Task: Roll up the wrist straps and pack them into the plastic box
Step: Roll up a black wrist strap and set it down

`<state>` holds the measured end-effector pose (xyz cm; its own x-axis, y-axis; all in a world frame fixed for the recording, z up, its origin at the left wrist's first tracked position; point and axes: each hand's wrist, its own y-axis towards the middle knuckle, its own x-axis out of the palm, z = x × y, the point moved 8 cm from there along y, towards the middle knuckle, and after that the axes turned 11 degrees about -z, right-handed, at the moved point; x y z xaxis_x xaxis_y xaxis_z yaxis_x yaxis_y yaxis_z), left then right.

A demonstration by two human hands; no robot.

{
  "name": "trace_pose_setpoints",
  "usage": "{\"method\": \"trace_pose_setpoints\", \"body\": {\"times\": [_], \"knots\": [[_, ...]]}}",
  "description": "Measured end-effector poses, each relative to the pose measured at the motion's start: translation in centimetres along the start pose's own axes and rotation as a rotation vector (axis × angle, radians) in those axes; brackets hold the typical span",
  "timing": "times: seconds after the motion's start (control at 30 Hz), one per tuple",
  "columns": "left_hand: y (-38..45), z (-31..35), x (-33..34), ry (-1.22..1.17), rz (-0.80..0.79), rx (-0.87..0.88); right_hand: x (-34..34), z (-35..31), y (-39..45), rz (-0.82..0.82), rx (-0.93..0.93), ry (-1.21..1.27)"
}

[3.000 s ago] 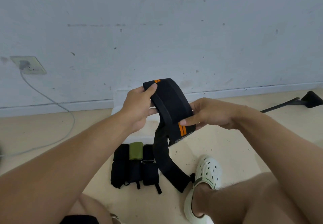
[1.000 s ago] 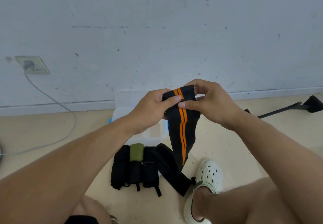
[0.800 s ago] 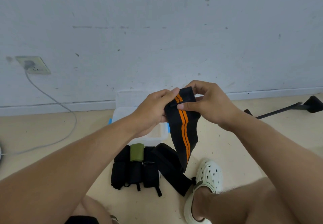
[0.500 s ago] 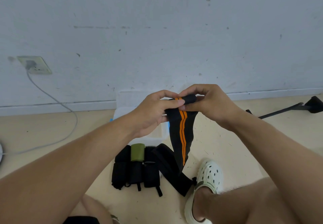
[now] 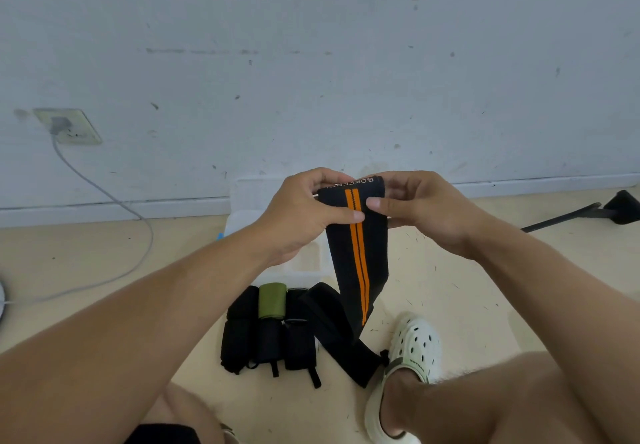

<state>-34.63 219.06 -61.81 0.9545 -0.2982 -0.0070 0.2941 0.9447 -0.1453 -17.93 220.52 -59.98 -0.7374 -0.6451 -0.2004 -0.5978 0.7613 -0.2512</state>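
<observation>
The black wrist strap with the orange stripes (image 5: 358,253) is hanging up in the air, its top edge getting pinched from both sides: the left hand (image 5: 298,215) is gripping the left corner and the right hand (image 5: 419,209) is gripping the right one. Its tail is trailing down to the floor (image 5: 467,291) by a white clog (image 5: 412,350). The clear plastic box (image 5: 304,263) is sitting behind the hands near the wall (image 5: 311,62), with rolled straps (image 5: 270,329) lying just in front of it.
</observation>
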Motion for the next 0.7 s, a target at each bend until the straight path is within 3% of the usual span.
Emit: {"method": "trace_pose_setpoints", "body": {"times": [0.37, 0.57, 0.7], "knots": [[-0.2, 0.5, -0.4, 0.045, 0.058, 0.029, -0.1, -0.7, 0.1, 0.095, 0.001, -0.05], [-0.6, -0.7, 1.4, -0.109, -0.112, -0.211, -0.2, -1.9, 0.2, 0.184, -0.122, -0.08], [-0.4, -0.7, 0.9, -0.172, -0.07, -0.157, -0.2, -1.2, 0.4, 0.162, -0.092, -0.096]]}}
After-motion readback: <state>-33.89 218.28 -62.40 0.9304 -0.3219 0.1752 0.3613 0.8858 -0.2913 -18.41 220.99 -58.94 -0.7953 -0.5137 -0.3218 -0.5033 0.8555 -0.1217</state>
